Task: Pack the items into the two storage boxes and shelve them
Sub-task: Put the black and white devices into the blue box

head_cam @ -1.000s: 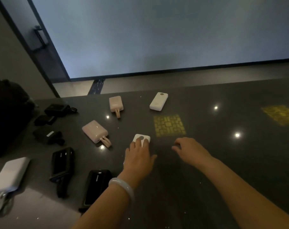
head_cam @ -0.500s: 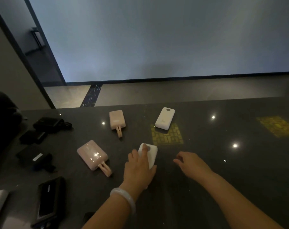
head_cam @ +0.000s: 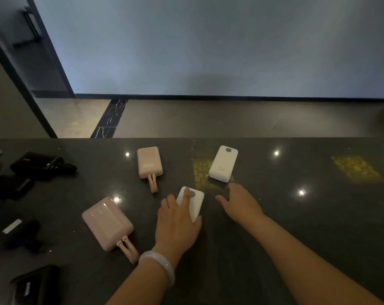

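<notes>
Low in the middle of the frame, the left hand (head_cam: 177, 225) grips a small white power bank (head_cam: 192, 204) on the dark stone table (head_cam: 296, 227), thumb tucked against its right edge and fingers curled over its top, one fingertip beside the grey round mark. A pale bangle (head_cam: 159, 264) circles that wrist. Just right of it the right hand (head_cam: 239, 203) hovers low over the table, fingers loosely bent and slightly apart, holding nothing, its fingertips near a second white power bank (head_cam: 222, 164) lying on a yellow patterned patch of light. Left of centre lies a pink power bank (head_cam: 150, 162) with its short cable pointing down the frame, and a larger pink one (head_cam: 107, 223) sits lower left. Several black devices (head_cam: 38, 165) cluster along the left edge, too dark to make out
</notes>
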Tool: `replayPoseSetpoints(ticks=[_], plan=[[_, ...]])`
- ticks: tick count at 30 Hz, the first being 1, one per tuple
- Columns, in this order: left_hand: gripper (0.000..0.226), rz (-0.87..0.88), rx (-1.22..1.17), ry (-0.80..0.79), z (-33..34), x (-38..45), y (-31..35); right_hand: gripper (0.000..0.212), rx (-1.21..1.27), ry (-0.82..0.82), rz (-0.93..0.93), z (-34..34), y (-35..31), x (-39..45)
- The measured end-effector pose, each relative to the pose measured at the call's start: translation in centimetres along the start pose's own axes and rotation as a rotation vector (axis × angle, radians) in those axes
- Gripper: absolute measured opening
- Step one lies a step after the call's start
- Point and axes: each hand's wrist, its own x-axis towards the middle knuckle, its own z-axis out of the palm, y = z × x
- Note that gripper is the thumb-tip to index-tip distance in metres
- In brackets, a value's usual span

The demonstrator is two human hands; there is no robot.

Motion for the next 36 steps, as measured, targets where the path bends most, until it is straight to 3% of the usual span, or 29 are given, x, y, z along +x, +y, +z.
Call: replayPoseSetpoints(ticks=[6, 12, 18, 24, 28, 32, 36], plan=[[0.086, -0.019, -0.021, -0.014, 0.2, 0.0, -0.1, 0.067, 0.305, 0.248, 0.154, 0.3, -0.4, 5.2], [0.084, -0.011, -0.029, -0.028, 0.1, 0.0, -0.2, 0.097, 0.154, 0.239, 0.218, 1.7, -0.9, 10.0], [0.083, -0.003, -0.010, -0.009, -0.2, -0.4, 0.1, 0.094, 0.229, 0.176, 0.232, 2.0, -0.4, 10.4], [0.084, 0.014, 0.016, 0.017, -0.4, -0.5, 0.2, 0.079, 0.179, 0.079, 0.107, 1.3, 0.3, 9.3], [0.085, 0.001, 0.004, 0.006, -0.2, -0.3, 0.1, 0.091, 0.036, 0.045, 0.043, 0.5, -0.7, 10.2], [0.084, -0.003, 0.007, -0.007, -0.2, -0.2, 0.0, 0.113, -0.062, 0.091, 0.131, 1.3, -2.4, 11.0], [0.082, 0.011, -0.018, 0.008, -0.2, -0.3, 0.0, 0.107, -0.119, 0.193, 0.161, 2.7, -3.2, 11.1]])
